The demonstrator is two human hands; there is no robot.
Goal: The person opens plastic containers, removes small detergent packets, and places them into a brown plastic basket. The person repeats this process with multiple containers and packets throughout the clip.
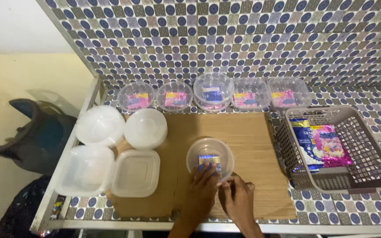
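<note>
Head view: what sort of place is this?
Probably a home packing counter. A patterned tiled worktop, a row of clear containers each holding a sachet, a grey basket of sachets, stacked lids.

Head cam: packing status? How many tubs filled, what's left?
Done: five clear tubs along the back wall each hold a packet. In hand: left hand presses a blue packet into the round tub; right hand rests by its rim. Left: basket holds more packets; lids are stacked unused.
</note>
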